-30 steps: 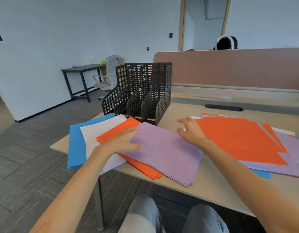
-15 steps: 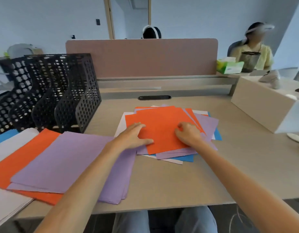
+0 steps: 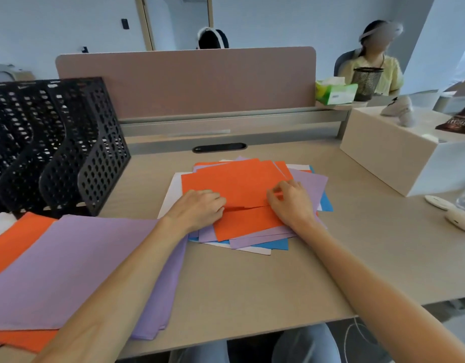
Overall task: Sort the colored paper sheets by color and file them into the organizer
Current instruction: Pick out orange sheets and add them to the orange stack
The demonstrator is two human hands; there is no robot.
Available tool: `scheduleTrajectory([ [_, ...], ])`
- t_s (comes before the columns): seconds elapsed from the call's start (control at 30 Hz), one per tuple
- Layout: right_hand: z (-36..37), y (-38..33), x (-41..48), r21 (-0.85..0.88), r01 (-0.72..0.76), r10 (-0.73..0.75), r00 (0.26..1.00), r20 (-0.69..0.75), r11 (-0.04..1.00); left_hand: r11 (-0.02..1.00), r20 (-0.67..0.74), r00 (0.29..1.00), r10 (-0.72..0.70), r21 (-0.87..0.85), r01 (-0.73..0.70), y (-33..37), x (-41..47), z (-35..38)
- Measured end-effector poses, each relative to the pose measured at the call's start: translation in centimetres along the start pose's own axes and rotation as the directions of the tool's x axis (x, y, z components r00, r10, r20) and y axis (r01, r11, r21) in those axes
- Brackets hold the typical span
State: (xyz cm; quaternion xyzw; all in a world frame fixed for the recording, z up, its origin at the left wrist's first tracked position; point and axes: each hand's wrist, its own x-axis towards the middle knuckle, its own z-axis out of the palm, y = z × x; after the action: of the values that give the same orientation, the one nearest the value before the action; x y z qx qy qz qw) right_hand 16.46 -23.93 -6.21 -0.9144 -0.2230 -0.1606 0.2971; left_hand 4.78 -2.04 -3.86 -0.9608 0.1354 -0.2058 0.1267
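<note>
Left hand (image 3: 197,209) and right hand (image 3: 291,203) pinch orange sheet (image 3: 234,182) by its near edge; I'd peel it alone, toward left edge of bench (image 3: 252,297)

Beyond my fingers (image 3: 274,199) a pinkish divider panel (image 3: 185,82) stands behind a black cable slot (image 3: 219,147). To their right sits a white box (image 3: 388,153), a green tissue box (image 3: 336,93) and black mesh cup (image 3: 367,83) farther back, and two white gadgets (image 3: 459,221) nearer me.
</note>
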Motion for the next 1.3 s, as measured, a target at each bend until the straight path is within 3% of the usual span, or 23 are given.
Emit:
scheduleTrajectory([
  [0.1,-1.3,-0.8,-0.4,0.032,-0.068,0.067,0.997,0.040,0.997,0.999,-0.046,0.998,-0.037,0.017,0.038,0.2,0.5,-0.4],
  [0.17,-1.5,-1.1,-0.7,0.093,-0.168,0.152,0.976,0.158,0.981,0.989,-0.051,0.990,-0.133,-0.068,0.129,0.9,1.1,-1.1],
  [0.23,-1.5,-1.3,-0.6,0.263,-0.302,0.236,0.938,0.255,0.916,0.974,-0.064,0.986,-0.156,-0.173,0.143,2.3,1.8,-1.9],
  [0.33,-2.1,-1.0,0.1,0.381,-0.399,0.325,0.913,0.246,0.834,0.911,-0.062,0.968,-0.242,-0.357,0.204,5.4,2.6,-3.5],
  [0.43,-2.6,0.0,1.2,0.219,-0.374,0.316,0.914,0.255,0.901,0.656,0.078,0.861,-0.503,-0.614,0.439,5.6,2.7,-3.2],
  [0.5,-2.8,0.6,2.0,0.088,-0.352,0.306,0.894,0.328,0.932,0.541,0.185,0.767,-0.615,-0.608,0.581,4.1,2.5,-2.3],
  [0.57,-3.1,0.8,2.7,-0.028,-0.337,0.322,0.868,0.378,0.941,0.482,0.315,0.700,-0.641,-0.545,0.686,2.4,2.0,-1.4],
  [0.63,-3.2,0.8,3.3,-0.090,-0.322,0.331,0.862,0.385,0.943,0.307,0.465,0.622,-0.630,-0.587,0.749,1.3,1.9,-0.8],
  [0.73,-2.7,0.4,4.0,-0.107,-0.311,0.329,0.873,0.360,0.944,-0.115,0.578,0.506,-0.640,-0.723,0.681,1.0,2.4,-1.1],
  [0.8,-2.3,-0.1,4.1,-0.100,-0.300,0.316,0.877,0.363,0.949,-0.337,0.635,0.460,-0.620,-0.746,0.575,0.6,3.0,-1.4],
  [0.87,-1.8,-0.4,4.2,-0.081,-0.312,0.319,0.868,0.381,0.947,-0.462,0.679,0.444,-0.585,-0.729,0.505,0.2,3.6,-1.7],
  [1.0,-1.9,-0.4,4.4,0.042,-0.384,0.333,0.846,0.417,0.922,-0.609,0.754,0.405,-0.517,-0.656,0.446,0.2,4.4,-1.6],
  [1.07,-1.9,0.2,4.6,0.046,-0.369,0.315,0.846,0.430,0.928,-0.585,0.770,0.391,-0.504,-0.637,0.502,0.6,4.7,-1.3],
  [1.1,-1.7,0.7,4.9,0.040,-0.355,0.303,0.845,0.440,0.934,-0.500,0.752,0.378,-0.539,-0.648,0.575,0.6,4.7,-0.8],
  [1.2,-2.5,0.0,4.6,0.098,-0.353,0.272,0.846,0.459,0.931,-0.004,0.632,0.373,-0.679,-0.512,0.859,0.1,4.1,0.2],
  [1.23,-2.8,-0.4,4.5,0.139,-0.366,0.265,0.844,0.465,0.920,0.062,0.609,0.371,-0.701,-0.467,0.882,-0.2,3.8,0.5],
  [1.3,-3.2,-1.4,4.3,0.212,-0.397,0.254,0.834,0.490,0.893,-0.002,0.615,0.374,-0.694,-0.521,0.853,-0.8,3.2,0.8],
])
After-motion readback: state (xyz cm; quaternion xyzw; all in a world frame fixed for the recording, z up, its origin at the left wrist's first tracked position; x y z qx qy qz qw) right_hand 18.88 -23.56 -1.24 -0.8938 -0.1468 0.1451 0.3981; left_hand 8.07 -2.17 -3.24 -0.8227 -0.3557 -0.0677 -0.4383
